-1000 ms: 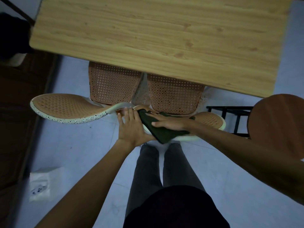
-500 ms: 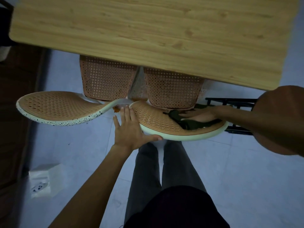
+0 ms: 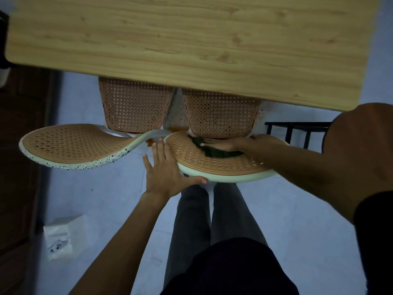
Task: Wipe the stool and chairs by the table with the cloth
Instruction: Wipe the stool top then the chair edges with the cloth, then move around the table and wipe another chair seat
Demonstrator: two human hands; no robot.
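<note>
Two orange cane-weave chairs with pale green rims (image 3: 214, 165), side by side, seats tucked under light wooden table (image 3: 191, 39). Dark green cloth (image 3: 214, 151) flat on right chair's backrest, far side. Right hand (image 3: 229, 143) spread flat, palm pressing cloth down. Left hand (image 3: 164, 171) open, fingers splayed, thumb hooked along near rim of same backrest. Round brown wooden stool (image 3: 359, 145) at right, untouched.
</note>
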